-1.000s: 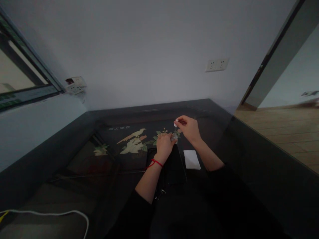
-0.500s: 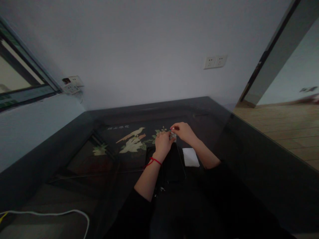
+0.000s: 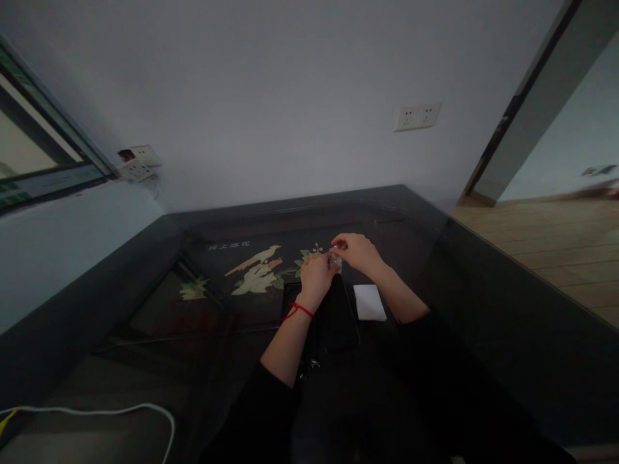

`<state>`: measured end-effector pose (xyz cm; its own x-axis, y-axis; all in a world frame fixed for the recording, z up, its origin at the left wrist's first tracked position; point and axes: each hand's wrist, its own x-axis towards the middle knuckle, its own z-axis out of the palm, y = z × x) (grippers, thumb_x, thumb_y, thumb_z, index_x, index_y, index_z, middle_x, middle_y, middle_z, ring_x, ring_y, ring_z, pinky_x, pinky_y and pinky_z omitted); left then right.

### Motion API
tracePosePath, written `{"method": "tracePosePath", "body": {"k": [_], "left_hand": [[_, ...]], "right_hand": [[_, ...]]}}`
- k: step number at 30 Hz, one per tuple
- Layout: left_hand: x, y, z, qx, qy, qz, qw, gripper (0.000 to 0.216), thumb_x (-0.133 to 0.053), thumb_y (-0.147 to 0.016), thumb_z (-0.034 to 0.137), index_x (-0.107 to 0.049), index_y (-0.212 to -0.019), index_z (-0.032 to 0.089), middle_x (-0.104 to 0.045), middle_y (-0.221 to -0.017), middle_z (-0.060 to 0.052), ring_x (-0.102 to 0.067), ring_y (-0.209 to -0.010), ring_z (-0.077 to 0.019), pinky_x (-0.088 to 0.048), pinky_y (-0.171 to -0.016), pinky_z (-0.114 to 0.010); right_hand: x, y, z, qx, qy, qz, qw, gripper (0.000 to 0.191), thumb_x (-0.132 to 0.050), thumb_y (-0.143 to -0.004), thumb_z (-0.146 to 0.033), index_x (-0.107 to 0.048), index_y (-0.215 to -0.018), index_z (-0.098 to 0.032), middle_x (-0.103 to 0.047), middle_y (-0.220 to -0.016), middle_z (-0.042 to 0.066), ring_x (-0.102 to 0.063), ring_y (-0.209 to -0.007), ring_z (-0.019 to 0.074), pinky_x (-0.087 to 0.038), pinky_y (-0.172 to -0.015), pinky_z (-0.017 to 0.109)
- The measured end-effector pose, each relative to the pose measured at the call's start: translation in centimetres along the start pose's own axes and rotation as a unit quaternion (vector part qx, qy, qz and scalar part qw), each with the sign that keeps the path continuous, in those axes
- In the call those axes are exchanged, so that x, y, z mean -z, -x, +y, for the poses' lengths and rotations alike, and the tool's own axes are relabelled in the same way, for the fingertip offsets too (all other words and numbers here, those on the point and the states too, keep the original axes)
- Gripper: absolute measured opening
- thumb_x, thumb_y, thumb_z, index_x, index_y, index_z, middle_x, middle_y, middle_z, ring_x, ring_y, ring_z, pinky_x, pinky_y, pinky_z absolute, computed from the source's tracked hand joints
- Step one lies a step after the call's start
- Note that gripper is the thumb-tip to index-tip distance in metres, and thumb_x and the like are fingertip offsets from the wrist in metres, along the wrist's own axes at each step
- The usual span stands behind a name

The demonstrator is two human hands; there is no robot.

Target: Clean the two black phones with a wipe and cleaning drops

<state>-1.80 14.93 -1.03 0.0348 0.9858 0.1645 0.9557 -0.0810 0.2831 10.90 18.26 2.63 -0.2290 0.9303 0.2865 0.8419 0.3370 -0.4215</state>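
My left hand [image 3: 315, 277], with a red string around its wrist, is closed on a small clear, glassy object [image 3: 335, 262] whose kind I cannot make out. Just above it, my right hand [image 3: 356, 251] is closed in a pinch at the object's top. Whatever lies between those fingertips is too small to name. Below the hands is a flat black tray-like object [image 3: 341, 319], partly covered by my left hand and forearm. A folded white cloth or paper square [image 3: 370, 303] lies to its right, near my right forearm.
The dark glossy table [image 3: 425, 361] bears a bird-and-flower picture [image 3: 256, 280]. Small shiny bits [image 3: 314, 364] lie by the black object's near edge. A white cable [image 3: 97, 411] crosses the lower left. Wall sockets [image 3: 418, 117] sit beyond the table.
My right fingertips have shifted slightly at the top of the clear object. A tiny pale spot at them earlier shows less now. My left hand stays in place.
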Motion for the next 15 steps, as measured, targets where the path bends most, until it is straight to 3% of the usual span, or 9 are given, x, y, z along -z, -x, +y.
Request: {"method": "tracePosePath", "body": {"k": [3,8,12,15], "left_hand": [[0.1,0.0,0.1,0.000,-0.002,-0.003,1.000,0.026,-0.056,-0.088,0.040,-0.063,-0.106,0.022,-0.069,-0.108,-0.008,-0.061,-0.105,-0.0225,-0.043,-0.088,-0.032],[0.2,0.1,0.2,0.001,-0.006,-0.003,1.000,0.029,-0.054,-0.089,0.040,-0.061,-0.110,0.021,-0.069,-0.108,-0.009,-0.061,-0.105,-0.0230,-0.043,-0.088,-0.032],[-0.2,0.0,0.2,0.003,-0.002,-0.007,1.000,0.030,-0.053,-0.089,0.041,-0.060,-0.111,0.022,-0.067,-0.112,-0.010,-0.061,-0.107,-0.0228,-0.043,-0.090,-0.033],[-0.5,0.0,0.3,0.002,0.004,-0.011,1.000,0.032,-0.052,-0.089,0.040,-0.058,-0.114,0.020,-0.066,-0.116,-0.011,-0.059,-0.111,-0.0235,-0.043,-0.092,-0.033]], "right_hand": [[0.1,0.1,-0.2,-0.013,0.008,0.001,1.000,0.009,-0.065,-0.082,-0.032,-0.069,-0.083,-0.024,-0.072,-0.084,0.005,-0.066,-0.080,0.0214,-0.044,-0.066,0.029],[0.1,0.3,-0.8,-0.026,0.013,0.012,0.999,0.025,-0.062,-0.084,-0.045,-0.067,-0.090,-0.021,-0.071,-0.085,0.008,-0.067,-0.080,0.0242,-0.045,-0.066,0.032],[1.8,0.6,0.0,-0.034,0.009,0.006,0.999,0.030,-0.057,-0.087,-0.048,-0.065,-0.104,-0.025,-0.072,-0.092,0.005,-0.067,-0.084,0.0200,-0.047,-0.068,0.029],[3.1,2.6,1.7,-0.057,0.035,-0.022,0.998,0.023,-0.054,-0.089,-0.041,-0.069,-0.096,-0.025,-0.072,-0.091,0.005,-0.068,-0.085,0.0198,-0.048,-0.071,0.030]]}}
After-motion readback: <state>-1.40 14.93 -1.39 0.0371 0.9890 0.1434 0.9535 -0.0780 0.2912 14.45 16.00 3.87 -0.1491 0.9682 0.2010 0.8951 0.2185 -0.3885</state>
